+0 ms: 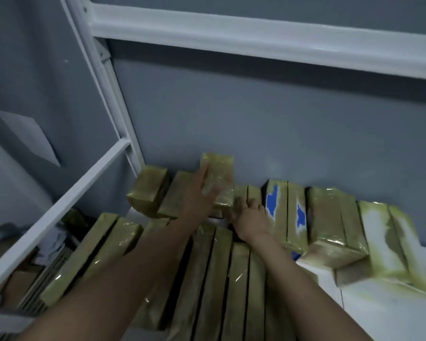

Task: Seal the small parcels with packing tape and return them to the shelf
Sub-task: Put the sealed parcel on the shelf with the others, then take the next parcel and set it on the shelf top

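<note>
Grey-blue wall (256, 119) backs a white metal shelf frame (113, 94), whose broad white crossbeam (256, 33) runs across at twelve o'clock. A pale paper sheet (27, 136) is stuck on the side wall at nine o'clock.

On the white shelf board (379, 303), bare at four o'clock, lie many brown parcels wrapped in glossy clear tape. A front row of long taped parcels (207, 279) fills six o'clock, side by side with dark gaps between them. Behind them a back row stands along the wall. It has two squat brown parcels (149, 190) at its left end, two parcels with torn blue patches (276, 205) right of centre, and whitish-faced taped parcels (384, 237) leaning at three o'clock.

The left hand (199, 193) reaches in from seven o'clock and grips a small taped brown parcel (219, 175). The fingers are wrapped over its left face, though they are blurred. That parcel stands upright, raised above the back row and close to the wall.

The right hand (251, 217), just at four o'clock of the held parcel, rests palm down. Its fingers (253, 201) lie spread forward on the tops of two short brown parcels (247, 193) in the back row, clasping nothing.

At eight o'clock, beyond a white rail (59, 207), a lower level holds blurred cardboard and papers (47, 254).
</note>
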